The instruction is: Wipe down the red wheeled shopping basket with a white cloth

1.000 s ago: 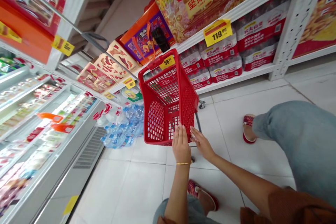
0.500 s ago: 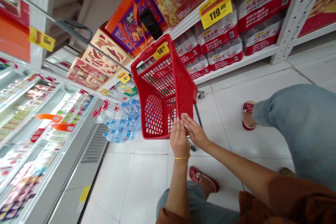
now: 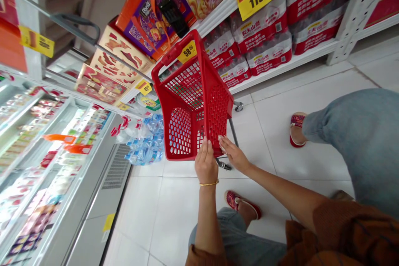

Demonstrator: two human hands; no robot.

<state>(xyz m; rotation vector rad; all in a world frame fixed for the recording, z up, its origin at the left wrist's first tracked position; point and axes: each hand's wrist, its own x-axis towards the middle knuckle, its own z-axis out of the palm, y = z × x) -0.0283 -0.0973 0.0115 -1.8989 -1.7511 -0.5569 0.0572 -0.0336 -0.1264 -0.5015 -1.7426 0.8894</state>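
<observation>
Above the white tile floor [image 3: 174,212], in the aisle between a refrigerated display case [image 3: 90,216] and white metal shelving [image 3: 360,16], a red plastic basket [image 3: 218,118] stands tilted in front of the person, near the shelving's bottom edge. The left hand [image 3: 205,162], a gold bangle [image 3: 208,183] on its wrist, lies with straight fingers against the basket's near end; the right hand [image 3: 233,154] touches the edge of that end with its fingertips [image 3: 225,143]. Neither grip visibly wraps around the plastic, and the thumbs are mostly hidden, so I cannot tell whether either is closed. Beside the basket, a thin metal rod [image 3: 233,132] and a small caster [image 3: 238,107] show, which suggests a wheeled frame carrying it. The basket looks light and stiff, its perforated walls moulded in one piece, though the mesh could flex a little under pressure; the thick top rim, near the yellow price tag [image 3: 187,52], seems the firmest place to take hold. Packs of bottled water [image 3: 258,37] fill the shelf behind it, and a denim-clad leg [image 3: 352,133] stands to the right.
</observation>
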